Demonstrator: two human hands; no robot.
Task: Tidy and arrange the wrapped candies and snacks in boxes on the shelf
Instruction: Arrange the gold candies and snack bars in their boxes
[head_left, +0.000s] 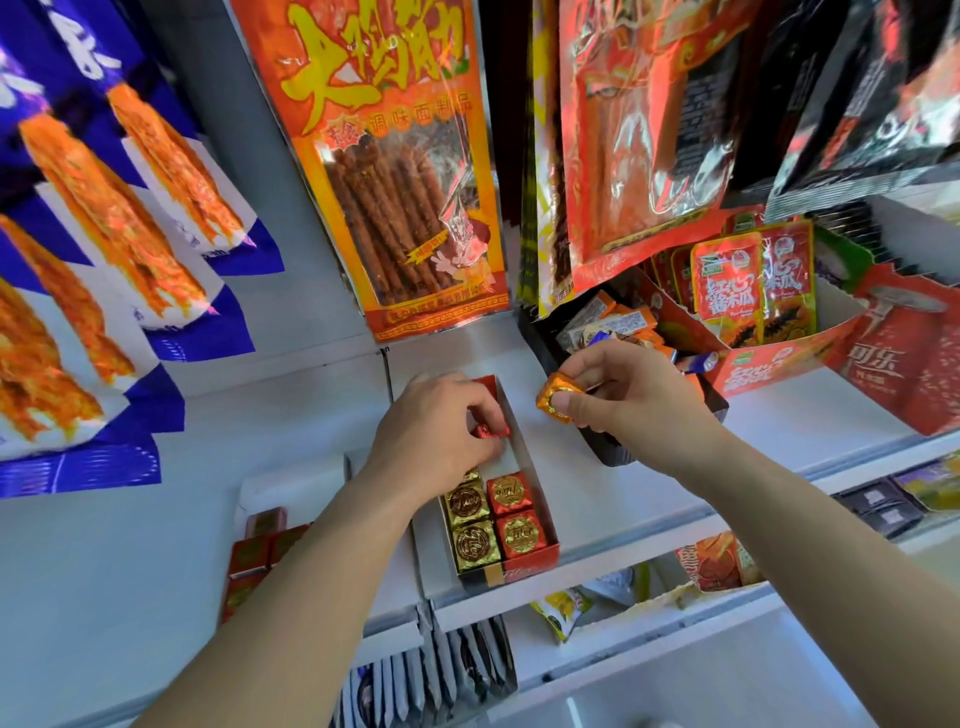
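Our left hand (441, 426) is down in the long red box (519, 569) on the shelf (623, 493). Its fingers pinch a small red candy (491, 431), just behind the gold and red candies (470, 501) that sit in neat rows at the front. Our right hand (634, 395) pinches an orange candy (558, 397) between thumb and fingers, just above the shelf and beside the black box (602, 441) of mixed sweets. These candies look small and light, with shiny foil that may slip and crinkle. We think it is best to hold each one by its flat sides — softly, so the wrap does not squash.
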